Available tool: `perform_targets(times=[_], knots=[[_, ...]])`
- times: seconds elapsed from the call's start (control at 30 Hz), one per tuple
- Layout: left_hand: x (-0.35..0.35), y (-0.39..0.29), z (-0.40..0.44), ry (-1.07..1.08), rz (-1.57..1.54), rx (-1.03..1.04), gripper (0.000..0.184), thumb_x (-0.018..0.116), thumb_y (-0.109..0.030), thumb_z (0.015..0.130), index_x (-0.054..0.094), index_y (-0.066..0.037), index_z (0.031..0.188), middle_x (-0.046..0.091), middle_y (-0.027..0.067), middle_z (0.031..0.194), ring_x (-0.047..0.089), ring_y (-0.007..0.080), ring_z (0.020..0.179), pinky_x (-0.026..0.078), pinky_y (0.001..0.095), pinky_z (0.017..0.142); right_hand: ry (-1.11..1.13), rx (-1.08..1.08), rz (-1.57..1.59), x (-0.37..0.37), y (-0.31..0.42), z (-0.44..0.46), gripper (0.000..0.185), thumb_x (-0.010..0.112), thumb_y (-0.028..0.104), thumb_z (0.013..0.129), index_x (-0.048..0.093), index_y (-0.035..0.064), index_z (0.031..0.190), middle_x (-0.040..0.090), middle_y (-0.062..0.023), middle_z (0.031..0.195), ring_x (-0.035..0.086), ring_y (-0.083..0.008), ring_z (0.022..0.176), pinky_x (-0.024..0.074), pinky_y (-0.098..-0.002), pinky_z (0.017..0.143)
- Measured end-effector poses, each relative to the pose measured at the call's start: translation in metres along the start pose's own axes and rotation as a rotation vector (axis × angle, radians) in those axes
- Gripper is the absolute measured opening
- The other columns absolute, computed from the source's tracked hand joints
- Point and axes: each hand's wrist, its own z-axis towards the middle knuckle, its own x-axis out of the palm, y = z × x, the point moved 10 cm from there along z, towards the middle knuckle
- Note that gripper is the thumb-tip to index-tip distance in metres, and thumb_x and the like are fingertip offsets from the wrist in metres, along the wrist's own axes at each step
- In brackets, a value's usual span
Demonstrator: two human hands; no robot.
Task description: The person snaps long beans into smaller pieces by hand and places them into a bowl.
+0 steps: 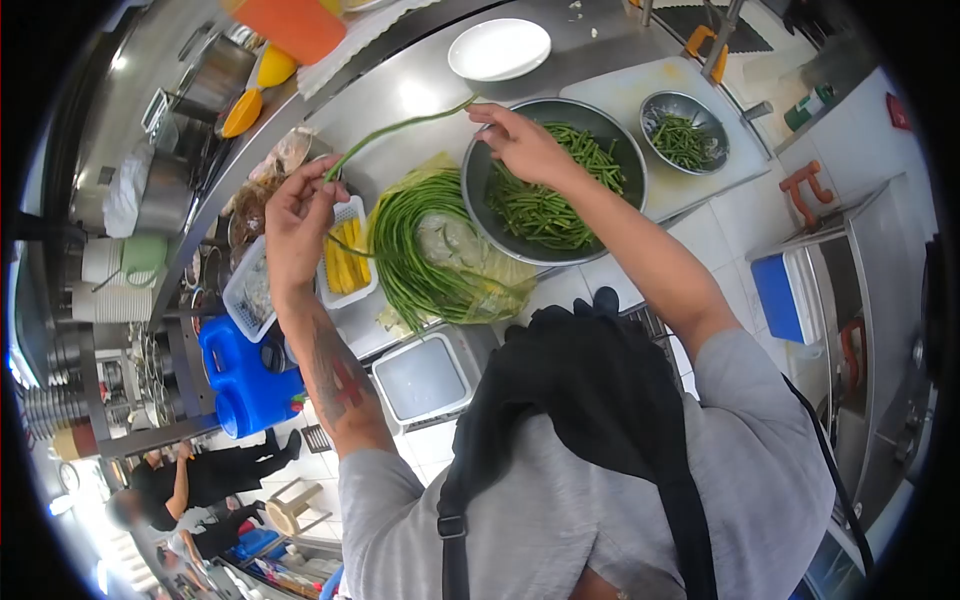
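A long green bean [400,124] stretches between my two hands above the steel counter [425,85]. My left hand [300,215] pinches one end of it, and the fingertips of my right hand [525,145] are closed at the other end. Below my right forearm stands a large metal bowl [634,160] with many cut bean pieces [545,215]. A coiled bundle of long beans [395,255] lies on a yellowish plastic bag [510,290], between my left hand and that bowl. To the right, a smaller metal bowl [716,130] holds more cut pieces.
The small bowl stands on a white cutting board [655,85]. A white plate [500,50] sits at the back. Left are a basket of yellow pieces [347,260], a white basket [245,290] and a blue jug [240,370]. Other people [200,480] stand at lower left.
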Motion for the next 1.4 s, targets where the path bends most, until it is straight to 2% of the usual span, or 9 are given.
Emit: perform_targets(times=[0.17, 0.43, 0.5, 0.7, 0.77, 1.0, 1.2, 1.27, 1.4], knots=[[0.016, 0.024, -0.012, 0.015, -0.062, -0.002, 0.031, 0.057, -0.005, 0.098, 0.060, 0.003, 0.128, 0.065, 0.0016, 0.089, 0.042, -0.0020, 0.058, 0.028, 0.0165, 0.050, 0.169, 0.462, 0.974, -0.003, -0.027, -0.011, 0.029, 0.051, 0.004, 0.095, 0.058, -0.0029, 0.123, 0.067, -0.0215, 0.111, 0.069, -0.0253, 0.097, 0.0577, -0.0362, 0.086], [0.036, 0.050, -0.036, -0.036, 0.009, -0.088, 0.026, 0.063, -0.005, 0.096, 0.067, 0.003, 0.120, 0.070, 0.0043, 0.090, 0.052, 0.0014, 0.056, 0.039, 0.0169, 0.051, 0.227, 0.255, 0.367, -0.046, -0.017, -0.038, 0.019, 0.065, 0.010, 0.090, 0.071, -0.0023, 0.104, 0.075, -0.0142, 0.092, 0.072, -0.0210, 0.074, 0.0591, -0.0312, 0.070], [0.068, 0.034, -0.039, -0.036, 0.161, 0.042, 0.020, 0.067, -0.007, 0.094, 0.072, 0.002, 0.111, 0.073, 0.0069, 0.095, 0.063, 0.0080, 0.065, 0.049, 0.0206, 0.063, -0.045, -0.080, -0.515, -0.080, 0.025, -0.042, 0.017, 0.067, 0.013, 0.082, 0.075, 0.0024, 0.093, 0.074, -0.0169, 0.085, 0.072, -0.0317, 0.075, 0.0585, -0.0387, 0.074], [0.179, 0.012, -0.049, -0.056, 0.404, -0.032, 0.022, 0.070, -0.012, 0.092, 0.074, 0.001, 0.110, 0.075, 0.0110, 0.086, 0.070, 0.0120, 0.077, 0.054, 0.0259, 0.075, -0.360, 0.193, -0.519, -0.159, -0.040, -0.029, 0.017, 0.069, 0.010, 0.079, 0.076, 0.0036, 0.092, 0.074, -0.0164, 0.083, 0.072, -0.0317, 0.078, 0.0581, -0.0390, 0.075], [0.169, 0.006, -0.040, -0.051, 0.274, 0.036, 0.021, 0.069, -0.011, 0.094, 0.073, 0.002, 0.109, 0.075, 0.0103, 0.089, 0.070, 0.0121, 0.079, 0.053, 0.0253, 0.076, -0.055, 0.397, 0.556, -0.154, -0.085, -0.027, 0.014, 0.070, 0.008, 0.088, 0.074, -0.0016, 0.097, 0.075, -0.0136, 0.084, 0.072, -0.0188, 0.070, 0.0573, -0.0293, 0.068], [0.060, 0.046, -0.013, 0.004, 0.133, -0.016, 0.020, 0.068, -0.010, 0.095, 0.073, 0.002, 0.110, 0.072, 0.0047, 0.085, 0.061, 0.0078, 0.071, 0.044, 0.0195, 0.065, 1.158, 0.555, 0.012, -0.117, -0.015, -0.148, 0.019, 0.070, 0.007, 0.089, 0.070, -0.0015, 0.106, 0.074, -0.0108, 0.087, 0.069, -0.0129, 0.069, 0.0563, -0.0267, 0.063], [0.047, 0.039, -0.031, 0.023, -0.154, -0.065, 0.017, 0.060, -0.009, 0.098, 0.063, -0.001, 0.113, 0.073, 0.0114, 0.095, 0.047, 0.0050, 0.058, 0.037, 0.0191, 0.054, 0.120, 0.517, -0.119, -0.285, -0.084, -0.081, 0.032, 0.068, 0.027, 0.094, 0.070, 0.0029, 0.115, 0.074, -0.0103, 0.098, 0.071, -0.0166, 0.080, 0.0576, -0.0305, 0.069], [0.066, 0.040, -0.029, 0.106, -0.214, -0.066, 0.017, 0.060, -0.012, 0.099, 0.060, -0.002, 0.113, 0.073, 0.0150, 0.099, 0.046, 0.0060, 0.059, 0.038, 0.0201, 0.056, 0.056, 0.035, -1.118, -0.279, -0.048, -0.064, 0.044, 0.063, 0.040, 0.097, 0.067, 0.0051, 0.124, 0.073, -0.0111, 0.109, 0.070, -0.0214, 0.093, 0.0576, -0.0350, 0.080], [0.117, 0.049, -0.029, 0.196, -0.302, -0.109, 0.023, 0.060, -0.010, 0.099, 0.062, 0.001, 0.119, 0.073, 0.0180, 0.100, 0.050, 0.0070, 0.060, 0.041, 0.0204, 0.056, 0.268, 0.475, 0.345, -0.135, -0.035, -0.077, 0.059, 0.051, 0.053, 0.100, 0.065, 0.0039, 0.129, 0.068, -0.0147, 0.123, 0.066, -0.0242, 0.105, 0.0560, -0.0378, 0.085]])
